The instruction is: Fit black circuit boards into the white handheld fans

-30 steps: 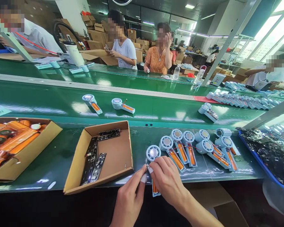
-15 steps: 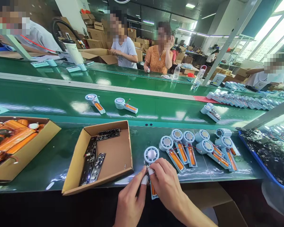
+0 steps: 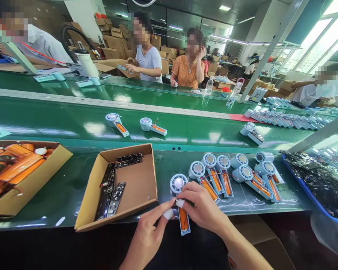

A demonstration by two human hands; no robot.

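lower centre: left hand (image 3: 150,232) and right hand (image 3: 204,208) pinch the fan unit (image 3: 180,198), seating its orange battery; next calls for fingertip pressure

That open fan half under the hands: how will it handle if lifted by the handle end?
The fan half probably lifts light and stiff: a thin plastic shell. Likely head-heavy, since its round head is bulkier than the handle. The orange cell and thin wires lie exposed, so they could snag or shift.

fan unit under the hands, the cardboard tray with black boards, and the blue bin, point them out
fan unit (image 3: 178,183), head view, on its round white fan head.
cardboard tray (image 3: 139,185), head view, on its bare brown floor.
blue bin (image 3: 307,189), head view, on its near blue rim.
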